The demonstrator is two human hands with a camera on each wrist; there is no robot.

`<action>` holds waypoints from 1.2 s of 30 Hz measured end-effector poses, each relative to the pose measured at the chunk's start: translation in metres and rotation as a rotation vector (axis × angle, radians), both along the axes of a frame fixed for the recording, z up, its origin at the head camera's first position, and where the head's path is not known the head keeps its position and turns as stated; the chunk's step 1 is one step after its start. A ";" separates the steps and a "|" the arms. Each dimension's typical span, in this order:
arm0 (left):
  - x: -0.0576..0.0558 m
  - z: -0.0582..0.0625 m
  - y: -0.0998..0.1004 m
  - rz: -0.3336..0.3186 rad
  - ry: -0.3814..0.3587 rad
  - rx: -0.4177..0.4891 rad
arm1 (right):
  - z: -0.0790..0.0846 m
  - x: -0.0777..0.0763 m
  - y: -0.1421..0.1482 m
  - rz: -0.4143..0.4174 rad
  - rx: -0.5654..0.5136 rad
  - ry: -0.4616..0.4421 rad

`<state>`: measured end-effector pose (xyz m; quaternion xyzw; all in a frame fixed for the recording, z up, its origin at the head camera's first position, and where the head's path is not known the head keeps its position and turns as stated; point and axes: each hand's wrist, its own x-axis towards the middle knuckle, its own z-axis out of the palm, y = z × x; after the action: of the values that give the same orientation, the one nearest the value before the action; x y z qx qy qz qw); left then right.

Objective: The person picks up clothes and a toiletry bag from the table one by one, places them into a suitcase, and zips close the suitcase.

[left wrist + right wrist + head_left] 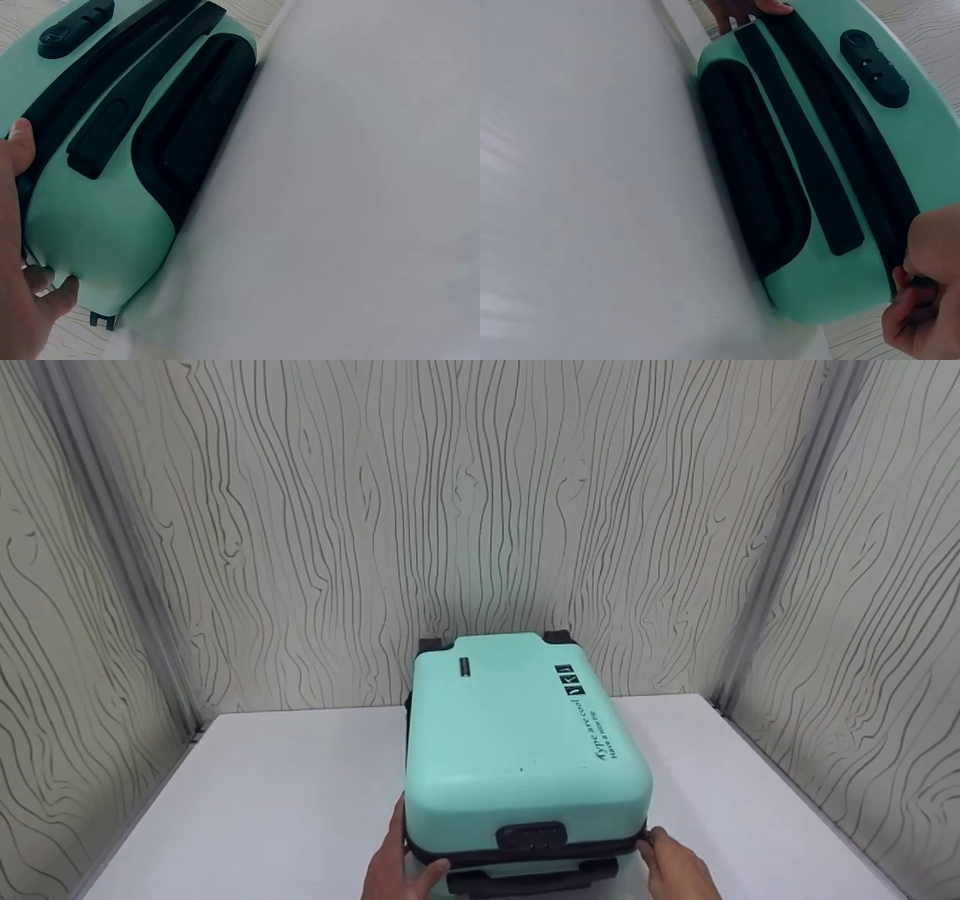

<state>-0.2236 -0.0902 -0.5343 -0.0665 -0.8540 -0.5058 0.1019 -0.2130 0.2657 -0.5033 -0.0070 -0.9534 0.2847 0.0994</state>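
Observation:
A mint-green hard-shell suitcase lies flat on the white table, its black carry handle facing me. My left hand holds the near left corner, thumb on the front by the black zipper band and fingers against the side. At the near right corner my right hand has curled fingers and pinches the zipper pull, mostly hidden by the fingertips. The zipper band looks closed along the front. A black combination lock sits on the lid's front edge.
The white table extends to both sides of the suitcase. Wood-grain patterned panels stand behind and at both sides. Black wheels at the suitcase's far end are close to the back panel. A second black handle is set low in the front face.

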 end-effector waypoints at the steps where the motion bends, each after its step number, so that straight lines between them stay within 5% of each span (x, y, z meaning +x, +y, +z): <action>1: 0.000 0.000 -0.001 0.001 -0.003 0.000 | 0.000 -0.002 0.002 0.012 0.000 0.006; 13: -0.001 0.002 -0.006 0.000 -0.027 -0.004 | 0.002 -0.009 0.009 0.095 0.025 -0.077; 22: 0.003 0.002 -0.002 -0.005 0.006 -0.031 | -0.002 -0.002 -0.020 -0.120 0.227 0.067; 31: 0.008 0.002 0.002 0.105 0.007 -0.094 | -0.009 0.015 -0.057 -0.206 0.348 0.089; 36: 0.011 0.002 0.006 0.187 0.060 -0.109 | -0.010 0.021 -0.080 -0.145 0.430 0.155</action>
<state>-0.2130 -0.0845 -0.5327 -0.0070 -0.8793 -0.4447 0.1704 -0.1923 0.1862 -0.5136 -0.0324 -0.9786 0.0669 0.1918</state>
